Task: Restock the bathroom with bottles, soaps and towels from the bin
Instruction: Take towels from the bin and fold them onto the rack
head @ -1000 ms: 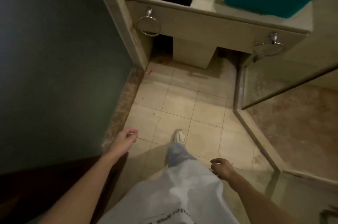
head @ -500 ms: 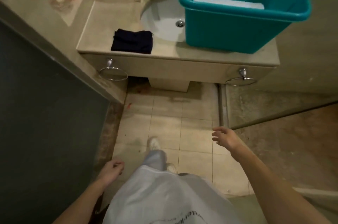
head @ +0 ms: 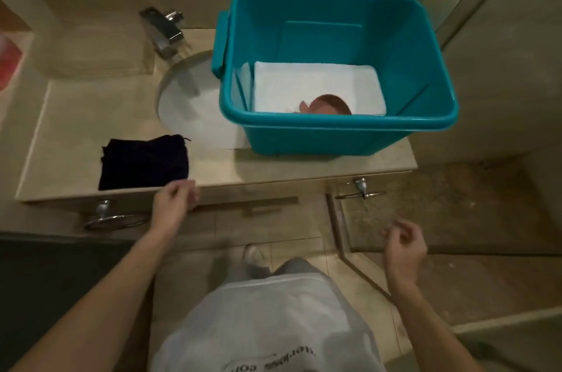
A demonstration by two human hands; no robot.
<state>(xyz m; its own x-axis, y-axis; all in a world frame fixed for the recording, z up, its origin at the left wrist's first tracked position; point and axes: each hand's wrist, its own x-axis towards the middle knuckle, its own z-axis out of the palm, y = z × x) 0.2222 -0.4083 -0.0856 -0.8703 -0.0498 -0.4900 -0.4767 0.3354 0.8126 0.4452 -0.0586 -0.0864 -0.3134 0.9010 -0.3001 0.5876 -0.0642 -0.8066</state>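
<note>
A teal bin (head: 334, 134) stands on the beige counter (head: 76, 128), partly over the sink (head: 188, 110). Inside it lies a folded white towel (head: 304, 82) with a brownish round item (head: 330, 105) on its near edge, half hidden by the bin's rim. A folded dark towel (head: 143, 161) lies on the counter's front left. My left hand (head: 173, 203) hovers at the counter's front edge just right of the dark towel, fingers loosely curled, holding nothing. My right hand (head: 404, 245) hangs lower right, below the counter, fingers loosely curled and empty.
A chrome faucet (head: 164, 32) rises behind the sink. Two chrome towel rings (head: 112, 219) (head: 362, 192) hang from the counter's front. A blurred red item (head: 9, 64) sits at far left. A glass shower partition (head: 343, 234) and step lie to the right.
The view has come close over the counter, showing the bin's inside. My left hand rose from near the floor to the counter's front edge; my right hand curled its fingers.
</note>
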